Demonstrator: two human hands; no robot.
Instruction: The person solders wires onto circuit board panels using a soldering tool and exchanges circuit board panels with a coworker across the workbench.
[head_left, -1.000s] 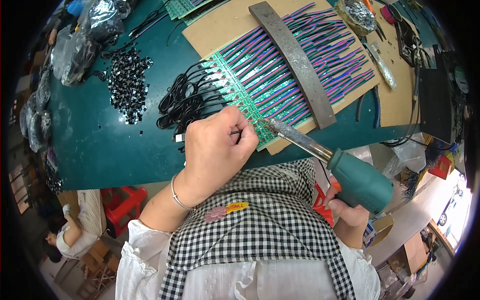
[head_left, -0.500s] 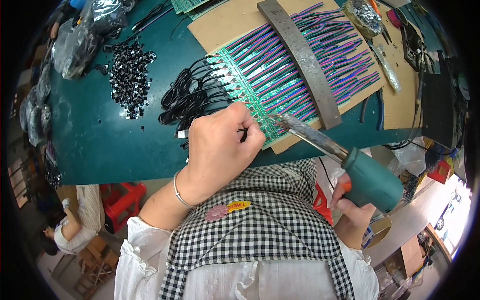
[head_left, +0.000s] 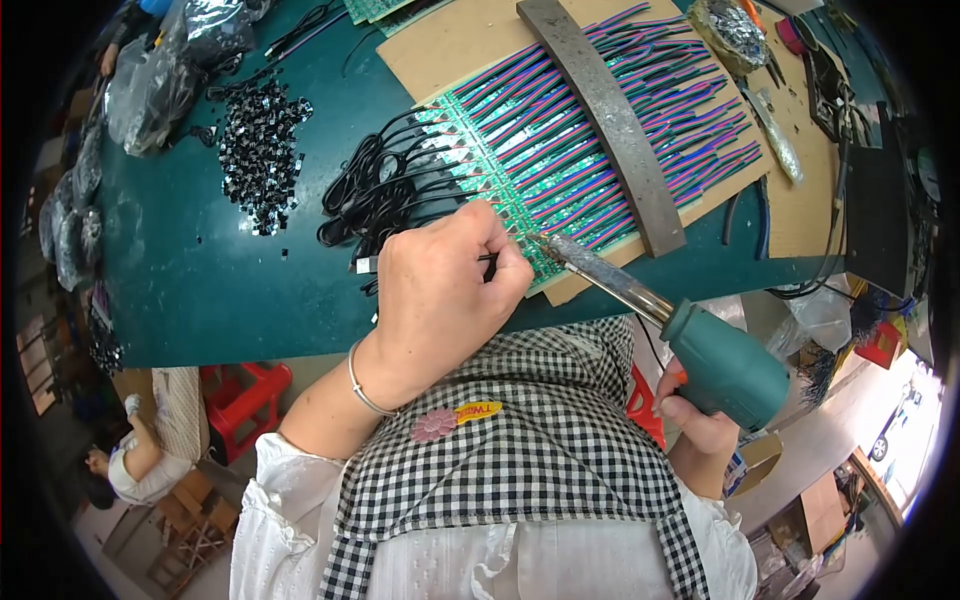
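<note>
A panel of green circuit boards [head_left: 470, 140] lies on cardboard, with rows of black, red and blue wires [head_left: 690, 130] fanning off to the right. Black cables [head_left: 375, 190] run to its left edge. My left hand [head_left: 445, 275] is closed in a pinch at the board's near corner, gripping a black cable whose end is mostly hidden by the fingers. My right hand [head_left: 700, 425] is wrapped round the green handle of a soldering iron [head_left: 725, 365]. The iron's tip touches or hovers just over the board beside my left fingers; I cannot tell which.
Across the boards lies a heavy metal bar [head_left: 605, 125]. A heap of small black parts [head_left: 258, 155] is on the green table [head_left: 170, 290] at left, near plastic bags [head_left: 150, 100]. Crumpled foil [head_left: 728, 35] sits at back right. Another person [head_left: 150, 455] is at lower left.
The soldering iron has shifted left and slightly nearer, its tip now closer to my left fingers. My right hand moved with it, while my left hand has barely moved.
</note>
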